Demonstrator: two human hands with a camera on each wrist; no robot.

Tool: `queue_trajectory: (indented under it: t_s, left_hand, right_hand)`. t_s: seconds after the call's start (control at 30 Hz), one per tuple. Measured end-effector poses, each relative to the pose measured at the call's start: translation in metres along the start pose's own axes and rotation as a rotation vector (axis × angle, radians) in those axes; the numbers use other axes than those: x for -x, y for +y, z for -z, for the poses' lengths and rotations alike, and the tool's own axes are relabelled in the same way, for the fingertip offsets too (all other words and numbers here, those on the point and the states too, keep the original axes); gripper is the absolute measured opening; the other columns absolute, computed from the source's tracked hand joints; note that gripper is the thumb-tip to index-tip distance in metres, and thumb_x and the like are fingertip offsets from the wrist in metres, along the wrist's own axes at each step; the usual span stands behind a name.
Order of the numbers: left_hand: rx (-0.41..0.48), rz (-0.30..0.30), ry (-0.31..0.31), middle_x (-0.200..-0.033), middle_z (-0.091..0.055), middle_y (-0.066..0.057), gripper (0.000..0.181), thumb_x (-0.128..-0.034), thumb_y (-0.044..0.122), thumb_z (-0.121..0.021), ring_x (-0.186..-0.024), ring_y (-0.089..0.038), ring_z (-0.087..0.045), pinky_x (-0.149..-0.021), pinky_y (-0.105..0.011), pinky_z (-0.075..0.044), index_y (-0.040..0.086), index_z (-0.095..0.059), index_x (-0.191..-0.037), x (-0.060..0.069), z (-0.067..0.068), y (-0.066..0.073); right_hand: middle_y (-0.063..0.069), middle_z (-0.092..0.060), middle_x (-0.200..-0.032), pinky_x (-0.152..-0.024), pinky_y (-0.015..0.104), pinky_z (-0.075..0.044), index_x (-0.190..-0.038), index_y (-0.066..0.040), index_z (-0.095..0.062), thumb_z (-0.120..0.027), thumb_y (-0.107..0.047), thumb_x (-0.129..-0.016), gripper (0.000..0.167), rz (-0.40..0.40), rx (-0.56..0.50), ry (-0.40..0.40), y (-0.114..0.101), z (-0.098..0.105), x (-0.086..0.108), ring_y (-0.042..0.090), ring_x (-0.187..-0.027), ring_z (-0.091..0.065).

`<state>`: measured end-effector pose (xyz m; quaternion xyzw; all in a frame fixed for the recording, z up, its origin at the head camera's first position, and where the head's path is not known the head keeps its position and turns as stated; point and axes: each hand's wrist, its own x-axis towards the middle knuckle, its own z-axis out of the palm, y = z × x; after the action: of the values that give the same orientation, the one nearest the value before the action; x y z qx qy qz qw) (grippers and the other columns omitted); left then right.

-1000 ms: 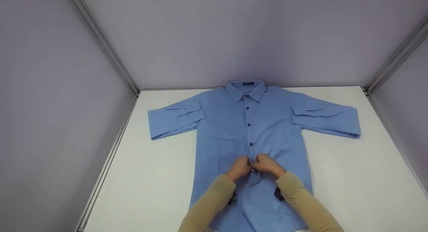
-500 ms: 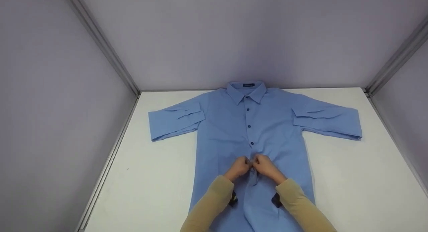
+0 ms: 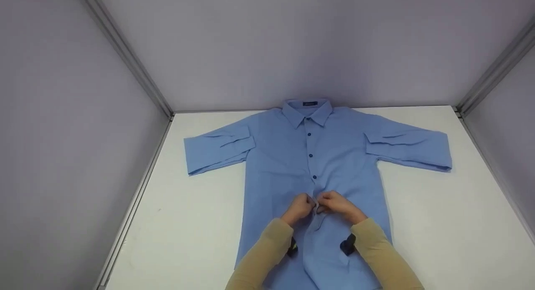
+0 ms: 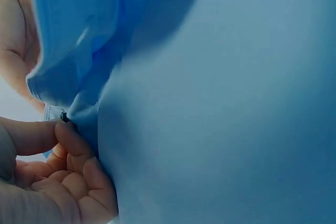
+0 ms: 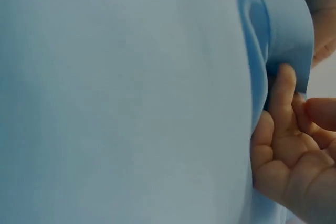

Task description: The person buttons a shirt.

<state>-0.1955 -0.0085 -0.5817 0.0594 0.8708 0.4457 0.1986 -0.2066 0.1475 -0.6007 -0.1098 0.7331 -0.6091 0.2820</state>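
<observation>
A light-blue button-up shirt lies front up, collar away from me, sleeves folded back on themselves. Low on its front opening, my two hands work close together. My left hand pinches the placket edge by a small dark button, thumb against curled fingers. Facing it, my right hand holds the other placket edge, with a finger against the cloth. Raised cloth fills much of both wrist views. Several dark buttons run down the placket above the hands. Whether the button sits in a buttonhole is hidden.
The shirt lies on a white table with grey-white panels behind and at both sides. Metal frame posts stand at the corners. Dark wrist devices hang under both tan sleeves.
The right hand has shifted slightly to the right and its fingers have loosened somewhat around the placket. My left hand stays almost in place. The shirt lies as before.
</observation>
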Motion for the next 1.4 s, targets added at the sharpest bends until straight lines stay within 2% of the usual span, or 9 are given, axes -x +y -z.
queue_trajectory:
  t_s: [0.2,0.4,0.53,0.73,0.83,0.97,1.13,1.23,1.4]
  left_hand:
    - [0.164,0.000,-0.044,-0.042,-0.031,0.004,0.036,-0.0769,-0.005,-0.048,-0.039,-0.008,-0.021,-0.039,-0.022,-0.021,0.010,-0.038,-0.046,-0.006,0.000,-0.006]
    - [0.256,0.062,-0.027,-0.045,-0.033,0.004,0.032,-0.0754,-0.004,-0.052,-0.040,-0.008,-0.026,-0.039,-0.022,-0.023,0.011,-0.039,-0.050,-0.004,0.000,-0.008]
    - [0.316,0.091,-0.019,-0.048,-0.038,0.002,0.028,-0.0757,-0.005,-0.052,-0.043,-0.010,-0.031,-0.042,-0.022,-0.027,0.009,-0.043,-0.053,-0.003,-0.002,-0.008]
    - [0.411,0.082,0.005,-0.057,-0.044,0.000,0.021,-0.0758,-0.010,-0.049,-0.051,-0.010,-0.043,-0.049,-0.022,-0.037,0.004,-0.048,-0.060,-0.003,-0.006,-0.011]
    - [0.440,0.087,0.010,-0.057,-0.046,0.000,0.021,-0.0759,-0.011,-0.048,-0.052,-0.010,-0.045,-0.051,-0.022,-0.038,0.003,-0.049,-0.061,-0.002,-0.007,-0.012]
    - [0.423,0.115,0.009,-0.051,-0.040,0.002,0.028,-0.0772,-0.008,-0.048,-0.047,-0.010,-0.038,-0.046,-0.021,-0.032,0.007,-0.043,-0.054,-0.001,-0.004,-0.011]
    - [0.461,0.174,0.007,-0.052,-0.042,0.002,0.031,-0.0862,0.012,-0.053,-0.048,-0.010,-0.039,-0.049,-0.022,-0.037,0.008,-0.047,-0.056,0.000,0.000,-0.011]
    - [0.473,0.174,-0.002,-0.056,-0.045,0.002,0.027,-0.0846,0.020,-0.059,-0.051,-0.009,-0.042,-0.052,-0.022,-0.040,0.009,-0.050,-0.062,0.000,0.001,-0.012]
    - [0.452,0.147,-0.003,-0.062,-0.045,0.001,0.019,-0.0853,0.012,-0.057,-0.056,-0.010,-0.042,-0.051,-0.022,-0.035,0.008,-0.046,-0.071,-0.001,0.000,-0.012]
  right_hand:
    - [0.003,-0.054,-0.071,-0.056,0.024,-0.041,-0.083,0.005,-0.056,-0.053,-0.003,-0.086,0.009,-0.038,-0.028,0.008,-0.002,0.005,-0.001,0.011,-0.058,-0.048]
    - [0.001,-0.050,-0.066,-0.053,0.024,-0.037,-0.079,0.003,-0.053,-0.056,-0.003,-0.085,0.009,-0.039,-0.002,0.010,-0.006,0.003,0.000,0.010,-0.054,-0.043]
    - [0.003,-0.050,-0.066,-0.054,0.025,-0.037,-0.079,0.009,-0.053,-0.053,0.002,-0.085,0.009,-0.025,0.013,0.002,-0.014,-0.001,0.003,0.011,-0.055,-0.043]
    - [0.005,-0.051,-0.066,-0.055,0.025,-0.037,-0.081,0.019,-0.050,-0.050,0.006,-0.084,0.014,0.026,0.076,-0.043,-0.029,-0.003,0.011,0.012,-0.057,-0.043]
    - [0.003,-0.050,-0.066,-0.055,0.024,-0.037,-0.081,0.021,-0.050,-0.050,0.007,-0.084,0.014,0.051,0.079,-0.065,-0.022,-0.001,0.008,0.012,-0.058,-0.044]
    - [0.001,-0.048,-0.065,-0.054,0.023,-0.037,-0.077,0.016,-0.052,-0.051,0.004,-0.084,0.014,0.067,0.096,-0.067,-0.008,0.000,0.001,0.011,-0.058,-0.043]
    - [0.002,-0.043,-0.061,-0.051,0.022,-0.033,-0.074,0.015,-0.047,-0.047,0.002,-0.087,0.018,0.092,0.171,-0.087,-0.025,-0.007,0.005,0.009,-0.052,-0.036]
    - [0.002,-0.041,-0.060,-0.050,0.021,-0.031,-0.074,0.014,-0.045,-0.046,0.003,-0.087,0.017,0.097,0.205,-0.088,-0.037,-0.010,0.008,0.007,-0.050,-0.034]
    - [0.002,-0.044,-0.065,-0.053,0.022,-0.033,-0.078,0.013,-0.047,-0.048,0.005,-0.085,0.010,0.090,0.223,-0.053,-0.039,-0.010,0.010,0.009,-0.055,-0.038]
